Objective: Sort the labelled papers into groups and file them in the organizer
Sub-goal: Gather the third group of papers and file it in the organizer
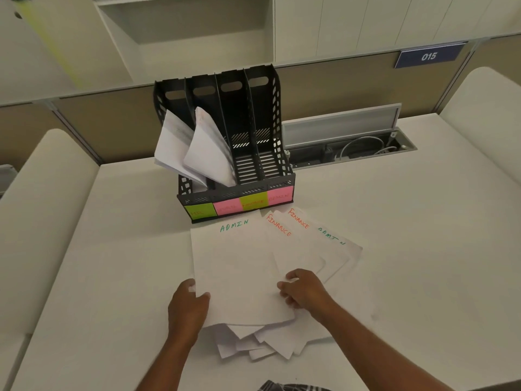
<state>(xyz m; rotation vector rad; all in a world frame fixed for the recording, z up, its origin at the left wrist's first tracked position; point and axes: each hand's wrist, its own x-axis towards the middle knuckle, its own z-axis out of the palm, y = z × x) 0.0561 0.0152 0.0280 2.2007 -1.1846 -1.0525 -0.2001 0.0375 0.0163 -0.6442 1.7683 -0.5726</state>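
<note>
Left hand [187,303] pinching the near-left edge of the top ADMIN sheet [236,272] and right hand [303,290] closed on the fanned papers [307,249] near the organizer [239,153]; a careless lift risks dragging FINANCE sheets along, mixing groups.

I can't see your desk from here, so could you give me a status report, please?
Left hand gripping top ADMIN sheet; right hand on pile. Organizer: two slots filled. Nothing blocking.

Top sheet [239,266]: "ADMIN", green; two sheets [298,249]: "FINANCE", orange; far sheet [345,249]: "ADMIN"; blue wall sign [429,55]: "015"
</note>
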